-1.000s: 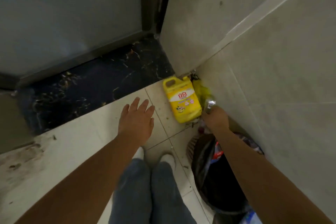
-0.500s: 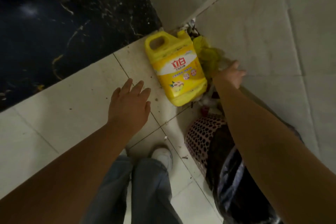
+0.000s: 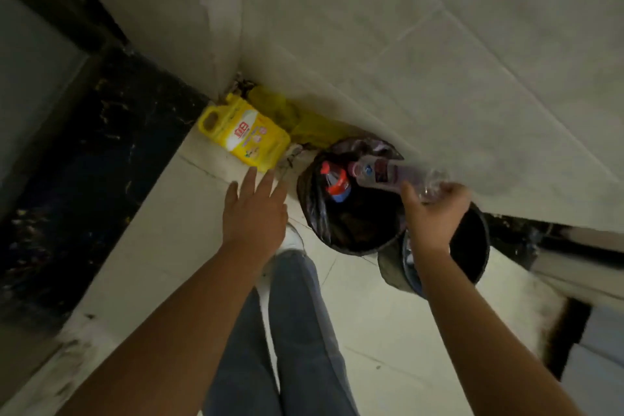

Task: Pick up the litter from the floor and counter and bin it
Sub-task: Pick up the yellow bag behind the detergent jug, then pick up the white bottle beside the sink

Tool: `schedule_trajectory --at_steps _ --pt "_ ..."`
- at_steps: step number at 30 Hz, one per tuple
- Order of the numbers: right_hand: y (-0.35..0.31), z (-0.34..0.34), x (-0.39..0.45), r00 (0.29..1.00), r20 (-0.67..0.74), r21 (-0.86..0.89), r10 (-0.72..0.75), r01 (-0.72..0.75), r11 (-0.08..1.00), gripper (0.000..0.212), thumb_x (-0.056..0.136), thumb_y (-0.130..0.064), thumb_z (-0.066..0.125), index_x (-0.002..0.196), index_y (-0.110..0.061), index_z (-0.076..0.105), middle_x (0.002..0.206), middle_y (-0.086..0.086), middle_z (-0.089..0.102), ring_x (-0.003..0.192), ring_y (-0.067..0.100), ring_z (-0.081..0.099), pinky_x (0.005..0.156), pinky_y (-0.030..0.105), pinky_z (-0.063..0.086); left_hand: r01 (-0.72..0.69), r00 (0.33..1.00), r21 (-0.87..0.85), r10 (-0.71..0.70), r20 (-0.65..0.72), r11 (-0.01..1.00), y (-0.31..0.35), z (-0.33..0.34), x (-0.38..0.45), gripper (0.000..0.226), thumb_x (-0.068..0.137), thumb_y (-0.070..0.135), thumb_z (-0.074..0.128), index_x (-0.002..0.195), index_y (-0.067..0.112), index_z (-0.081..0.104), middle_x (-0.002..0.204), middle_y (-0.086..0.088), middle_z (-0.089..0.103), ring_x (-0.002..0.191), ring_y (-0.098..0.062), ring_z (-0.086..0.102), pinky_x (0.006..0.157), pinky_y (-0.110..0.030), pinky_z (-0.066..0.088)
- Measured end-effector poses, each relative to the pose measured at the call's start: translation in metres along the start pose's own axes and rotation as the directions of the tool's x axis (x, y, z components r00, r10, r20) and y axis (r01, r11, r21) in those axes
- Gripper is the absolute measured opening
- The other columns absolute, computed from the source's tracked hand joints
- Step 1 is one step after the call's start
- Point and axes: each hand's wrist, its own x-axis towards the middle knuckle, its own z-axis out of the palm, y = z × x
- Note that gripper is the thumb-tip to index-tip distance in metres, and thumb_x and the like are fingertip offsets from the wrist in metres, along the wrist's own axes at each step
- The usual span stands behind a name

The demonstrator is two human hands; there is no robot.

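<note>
Head view: a clear bottle (image 3: pixel 388 174) is gripped at its base by the right hand (image 3: pixel 432 213), held over the bin (image 3: pixel 314 199) at 3 o'clock of the empty, spread left hand (image 3: pixel 256 213). A yellow jug (image 3: pixel 243 137) is seen at the bin's 10 o'clock.

A bright yellow detergent jug (image 3: pixel 243 136) carries a white label with red characters. At its two o'clock lies a crumpled yellow plastic bag (image 3: pixel 297 118). The bin (image 3: pixel 351 203) has a black liner (glossy), holding a bottle with red cap and red label (image 3: pixel 335 181). Black marble threshold (image 3: pixel 101 159) with gold veining; cream floor tiles (image 3: pixel 388 331); blue jeans (image 3: pixel 297 331).
</note>
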Motion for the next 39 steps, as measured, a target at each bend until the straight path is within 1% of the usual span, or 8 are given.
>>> schedule_trajectory --at_steps 3,7,11,14,20,26,32,39 --pt "0.019 -0.013 -0.024 0.967 0.171 -0.048 0.189 -0.183 0.982 0.065 0.076 -0.027 0.075 0.126 0.002 0.047 0.133 0.022 0.048 0.125 0.034 0.046 0.106 0.040 0.036 -0.107 0.994 0.141 0.107 0.013 0.984 0.027 -0.021 -0.016 0.048 0.103 0.029 0.029 0.149 0.025 0.019 0.162 0.004 0.007 0.150 -0.021 0.002 0.122 -0.040 0.010" --pt "0.033 -0.042 -0.059 0.918 0.366 -0.092 0.150 -0.125 0.988 0.054 0.087 -0.020 0.061 0.134 0.000 0.043 0.144 0.022 0.037 0.135 0.032 0.034 0.112 0.032 0.026 -0.232 0.972 0.312 0.234 0.033 0.921 0.074 -0.047 -0.040 0.049 0.102 0.027 0.031 0.150 0.023 0.021 0.162 0.000 0.010 0.150 -0.024 0.003 0.122 -0.042 0.009" --pt "0.055 -0.130 -0.065 0.947 0.312 -0.223 0.073 -0.002 0.975 0.053 0.091 -0.033 0.045 0.139 -0.011 0.038 0.155 0.015 0.026 0.143 0.032 0.023 0.117 0.043 0.025 -0.364 0.922 0.456 0.382 0.057 0.812 0.151 -0.074 -0.069 0.049 0.101 0.027 0.033 0.149 0.022 0.024 0.161 -0.001 0.013 0.150 -0.025 0.005 0.122 -0.041 0.009" --pt "0.094 -0.210 -0.064 0.991 0.104 -0.201 0.090 -0.068 0.977 0.058 0.081 -0.040 0.036 0.120 -0.005 0.059 0.136 0.023 0.053 0.125 0.043 0.050 0.099 0.054 0.047 -0.486 0.843 0.559 0.529 0.097 0.672 0.237 -0.080 -0.102 0.049 0.101 0.029 0.034 0.148 0.023 0.026 0.161 0.001 0.015 0.149 -0.025 0.007 0.121 -0.042 0.011" --pt "0.216 -0.396 -0.081 0.954 -0.106 -0.138 0.281 -0.294 0.946 0.051 0.095 -0.032 0.044 0.141 -0.011 0.035 0.150 0.011 0.036 0.138 0.027 0.031 0.113 0.038 0.029 -0.740 0.520 0.623 0.804 0.290 0.254 0.444 -0.014 -0.219 0.048 0.101 0.028 0.032 0.148 0.023 0.024 0.161 0.002 0.016 0.149 -0.025 0.006 0.122 -0.042 0.011" --pt "0.386 -0.570 -0.153 0.770 -0.359 0.054 0.527 -0.547 0.835 0.047 0.094 -0.028 0.046 0.137 -0.009 0.039 0.146 0.011 0.040 0.135 0.027 0.035 0.112 0.037 0.031 -0.827 0.109 0.538 0.892 0.438 -0.163 0.623 0.115 -0.409 0.046 0.102 0.028 0.031 0.146 0.019 0.029 0.159 -0.003 0.021 0.149 -0.026 0.011 0.121 -0.040 0.013" --pt "0.535 -0.742 -0.241 0.557 -0.561 0.178 0.612 -0.640 0.747 0.049 0.093 -0.026 0.048 0.136 -0.007 0.039 0.146 0.013 0.039 0.135 0.030 0.036 0.111 0.040 0.032 -0.836 -0.170 0.408 0.881 0.441 -0.366 0.756 0.239 -0.602 0.044 0.100 0.028 0.037 0.142 0.015 0.038 0.152 -0.005 0.035 0.144 -0.028 0.024 0.118 -0.040 0.022" --pt "0.663 -0.863 -0.308 0.362 -0.649 0.266 0.669 -0.716 0.645 0.046 0.091 -0.026 0.050 0.133 -0.007 0.044 0.141 0.011 0.045 0.130 0.030 0.042 0.105 0.041 0.038 -0.777 -0.366 0.319 0.801 0.474 -0.543 0.865 0.344 -0.748 0.043 0.100 0.029 0.037 0.140 0.015 0.040 0.153 -0.004 0.036 0.145 -0.028 0.021 0.118 -0.039 0.023"
